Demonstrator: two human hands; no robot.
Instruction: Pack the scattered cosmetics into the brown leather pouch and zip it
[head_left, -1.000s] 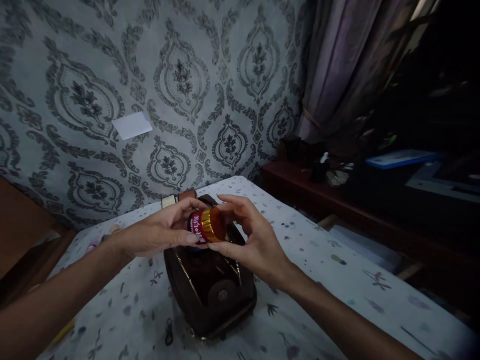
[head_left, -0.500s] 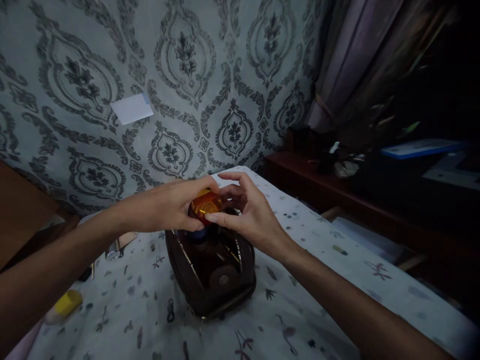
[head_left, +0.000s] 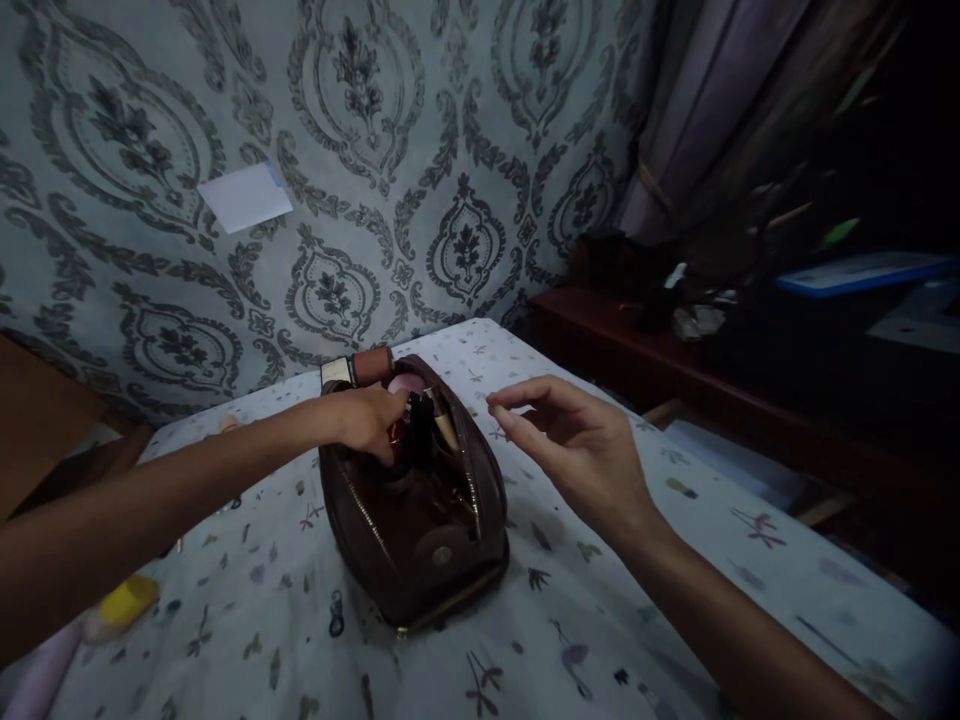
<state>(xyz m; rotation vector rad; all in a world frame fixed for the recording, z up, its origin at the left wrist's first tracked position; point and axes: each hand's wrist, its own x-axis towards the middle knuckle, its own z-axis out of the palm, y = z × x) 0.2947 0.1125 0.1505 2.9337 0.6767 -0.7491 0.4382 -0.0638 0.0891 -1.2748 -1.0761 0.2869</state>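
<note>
A dark brown zip bag (head_left: 420,570) lies unzipped on the patterned bedsheet. My left hand (head_left: 369,420) reaches into its far left side, its fingers closed on a small amber glass bottle (head_left: 396,436), mostly hidden by the hand and the bag wall. Beside the bottle in the bag are a black item (head_left: 422,425), a pink round item (head_left: 407,383) and a beige stick-like piece (head_left: 445,430). To the right of the bag, in the air, my right hand (head_left: 574,440) is open and holds nothing; its thumb and index tips come near each other.
A brown and cream strap (head_left: 371,366) rises behind the bag. On the left of the bedsheet (head_left: 270,610) lies a yellow item (head_left: 129,598). A dark red wooden ledge (head_left: 585,335) runs along the right, and a white card (head_left: 244,197) is on the patterned wall.
My left hand has lowered the amber bottle from above the bag into it. My right hand has let go of the bottle and moved away to the right. The view has shifted slightly.
</note>
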